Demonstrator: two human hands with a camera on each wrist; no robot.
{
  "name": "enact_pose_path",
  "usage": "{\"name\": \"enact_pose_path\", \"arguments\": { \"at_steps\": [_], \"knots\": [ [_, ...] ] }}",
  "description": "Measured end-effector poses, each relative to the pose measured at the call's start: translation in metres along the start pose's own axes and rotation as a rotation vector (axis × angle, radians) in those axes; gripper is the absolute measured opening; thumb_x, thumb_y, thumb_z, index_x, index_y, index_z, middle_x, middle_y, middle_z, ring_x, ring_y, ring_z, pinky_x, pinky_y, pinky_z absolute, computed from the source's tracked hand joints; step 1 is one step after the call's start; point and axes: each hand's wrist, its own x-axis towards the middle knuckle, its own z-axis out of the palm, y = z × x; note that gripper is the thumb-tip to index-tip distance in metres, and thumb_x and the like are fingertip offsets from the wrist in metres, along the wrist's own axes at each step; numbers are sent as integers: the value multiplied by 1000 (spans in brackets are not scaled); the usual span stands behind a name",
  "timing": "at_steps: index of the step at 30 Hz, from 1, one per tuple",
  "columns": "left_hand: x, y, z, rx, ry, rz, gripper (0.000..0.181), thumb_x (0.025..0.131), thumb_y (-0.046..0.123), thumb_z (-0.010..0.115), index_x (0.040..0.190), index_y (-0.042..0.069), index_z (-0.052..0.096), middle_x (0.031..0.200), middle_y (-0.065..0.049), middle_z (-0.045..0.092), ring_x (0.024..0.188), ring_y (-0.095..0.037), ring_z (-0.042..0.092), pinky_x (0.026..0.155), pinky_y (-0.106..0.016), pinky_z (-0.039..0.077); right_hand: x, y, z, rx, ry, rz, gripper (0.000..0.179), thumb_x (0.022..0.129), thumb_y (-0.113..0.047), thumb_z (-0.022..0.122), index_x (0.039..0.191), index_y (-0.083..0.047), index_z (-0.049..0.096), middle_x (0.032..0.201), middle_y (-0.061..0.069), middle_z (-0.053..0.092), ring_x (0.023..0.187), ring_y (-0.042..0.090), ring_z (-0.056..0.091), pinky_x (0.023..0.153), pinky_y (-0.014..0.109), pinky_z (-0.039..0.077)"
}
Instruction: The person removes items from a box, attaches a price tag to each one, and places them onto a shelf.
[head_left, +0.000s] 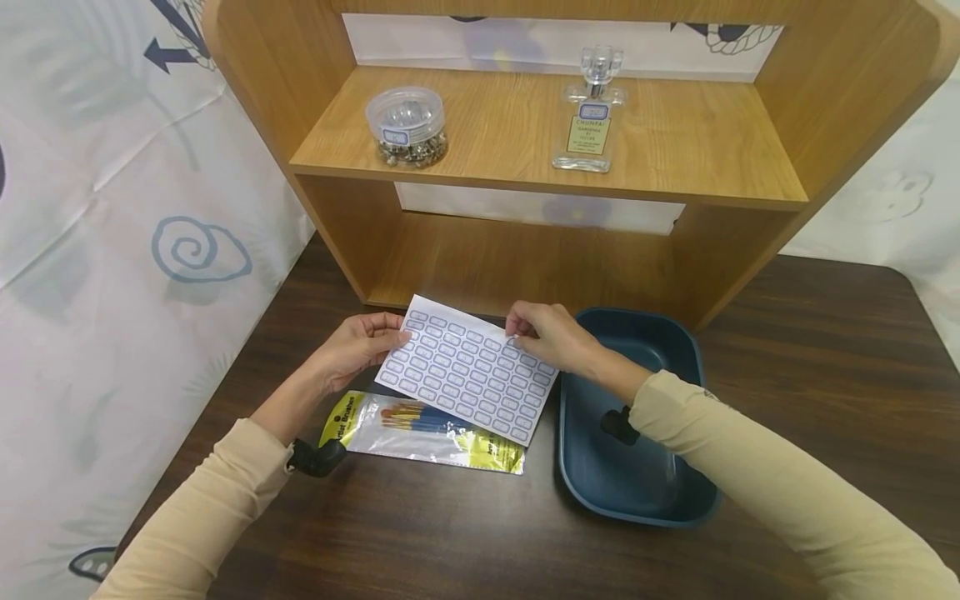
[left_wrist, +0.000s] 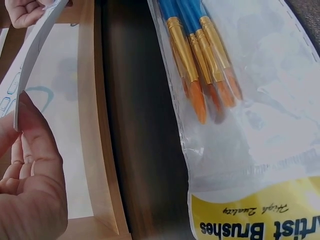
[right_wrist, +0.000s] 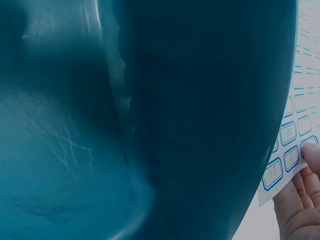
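A white sheet of sticker labels [head_left: 468,371], printed with rows of blue-bordered boxes, is held up tilted above the table. My left hand [head_left: 356,350] pinches its left edge between thumb and fingers. At the upper right edge, the thumb and fingers of my right hand [head_left: 558,337] grip the same sheet. Handwritten numbers show on some labels [right_wrist: 272,173] in the right wrist view. Below the sheet lies a clear and yellow packet of artist brushes [head_left: 367,429], partly covered by it; blue handles and orange bristles [left_wrist: 200,107] show through the plastic.
A dark blue basin [head_left: 637,500] stands under my right forearm. Behind is a wooden shelf unit [head_left: 480,171] bearing a clear round jar [head_left: 408,133] of small metal pieces and a glass perfume bottle [head_left: 588,133], both with labels stuck on. Dark wooden table [head_left: 450,542] surrounds these.
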Motion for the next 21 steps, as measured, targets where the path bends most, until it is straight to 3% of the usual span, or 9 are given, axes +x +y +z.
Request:
{"name": "enact_pose_path", "arguments": {
  "at_steps": [15,21],
  "knots": [
    [1,-5,-2,11,23,-21,38,93,12,58,123,-8,47,91,1,67,77,-14,66,71,-24,55,1,3,1,87,35,17,8,87,3,61,89,-4,62,85,9,63,76,18,56,71,25,49],
    [2,-7,-4,43,51,-63,38,93,11,58,124,-8,47,91,0,67,76,-14,65,70,-24,55,0,2,0,184,62,86,6,87,-3,63,93,-6,64,91,8,63,82,20,56,75,26,49]
  ]
}}
